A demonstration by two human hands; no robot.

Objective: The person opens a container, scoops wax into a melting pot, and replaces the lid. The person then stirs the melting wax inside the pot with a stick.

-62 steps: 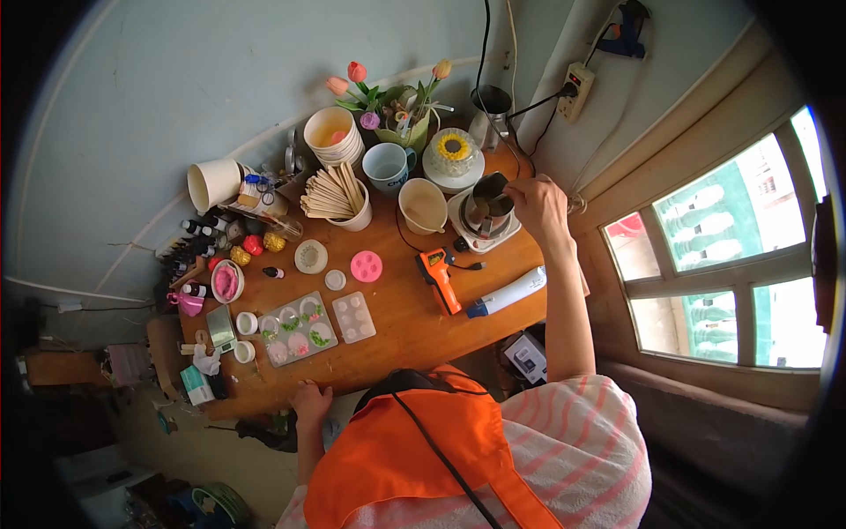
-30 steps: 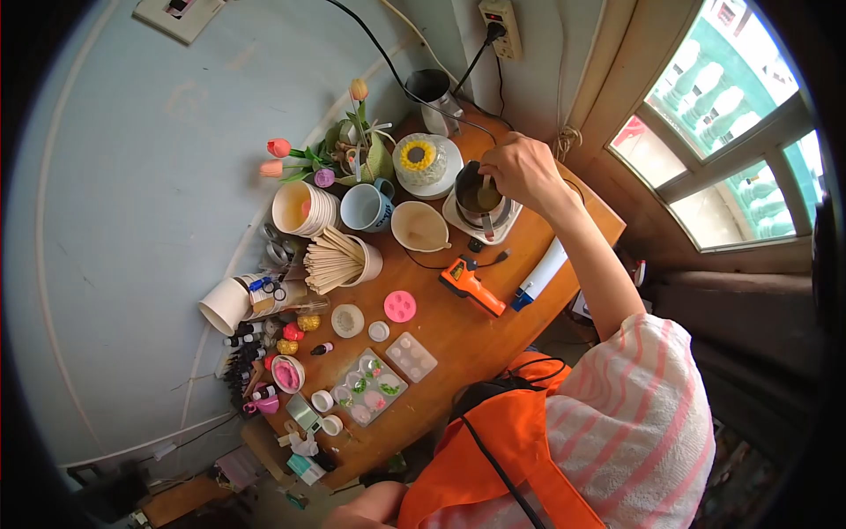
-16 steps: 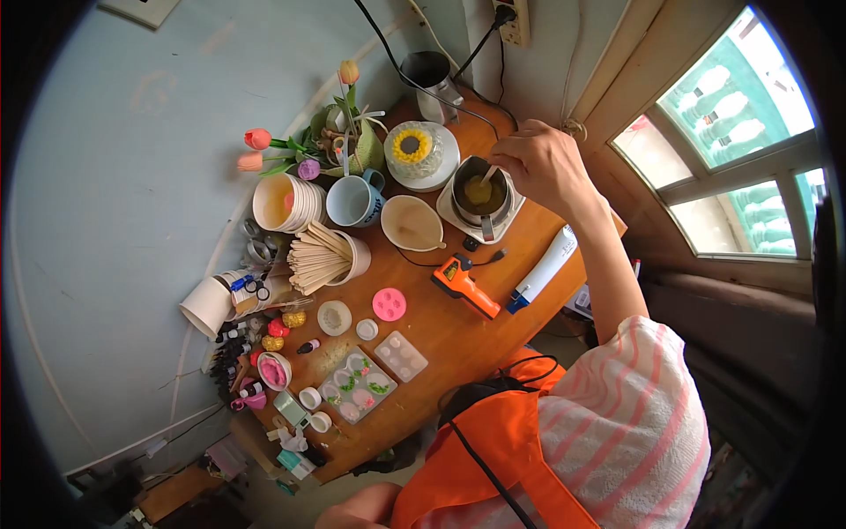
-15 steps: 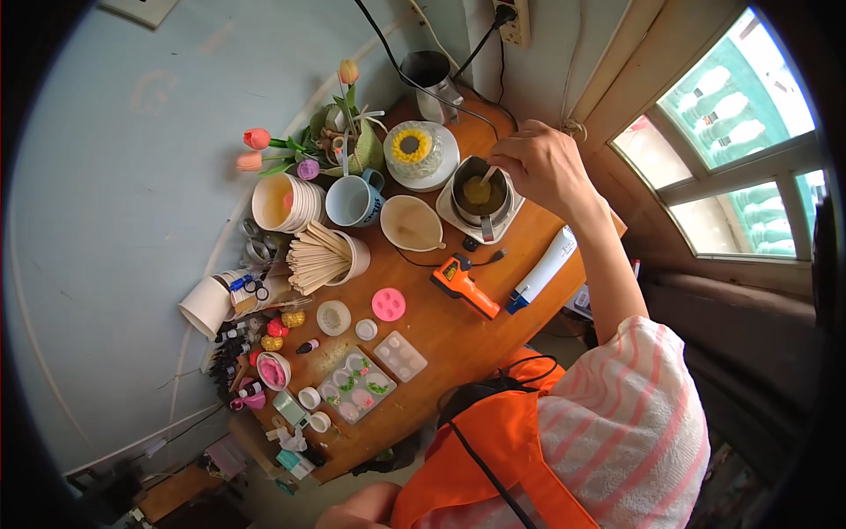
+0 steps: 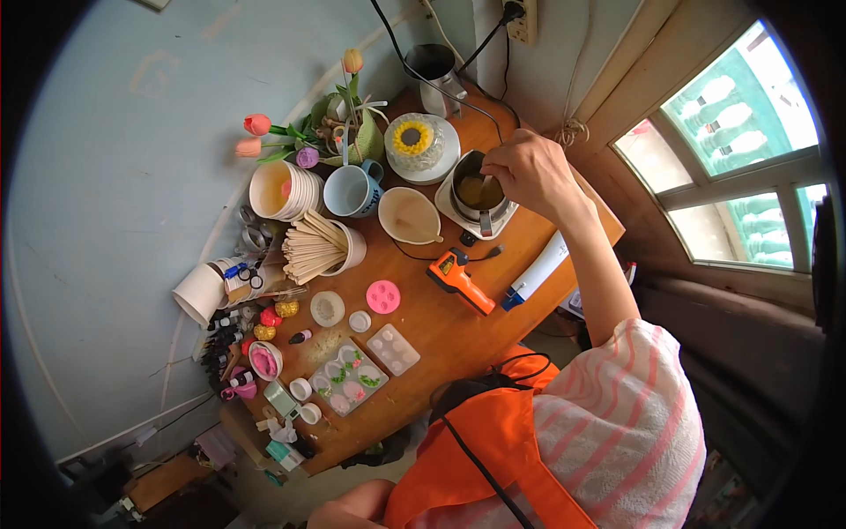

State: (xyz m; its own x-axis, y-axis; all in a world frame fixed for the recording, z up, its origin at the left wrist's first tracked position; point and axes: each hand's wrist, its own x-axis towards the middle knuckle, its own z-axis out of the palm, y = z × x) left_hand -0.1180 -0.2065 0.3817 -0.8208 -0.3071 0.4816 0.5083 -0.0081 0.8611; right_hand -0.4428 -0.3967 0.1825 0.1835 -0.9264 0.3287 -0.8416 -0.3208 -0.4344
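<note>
My right hand is closed in a pinch over a metal pot on a small white hot plate. Its fingers grip the top of a pale stirring stick, whose lower end dips into yellowish liquid inside the pot. Close by, left of the pot, sits a cream pouring bowl with a spout. An orange infrared thermometer gun lies below the pot, beside a white and blue handheld device. My left hand is out of view.
Behind stand a glass jar with a sunflower top, a metal pitcher and a blue mug. Further left are stacked paper cups and wooden sticks. Silicone molds, including a pink one, lie toward the front. Black cords hang behind the pot.
My right hand has shifted slightly within the pot area, and the stick has tilted more upright. The camera view has moved a little; the other things stay put.
</note>
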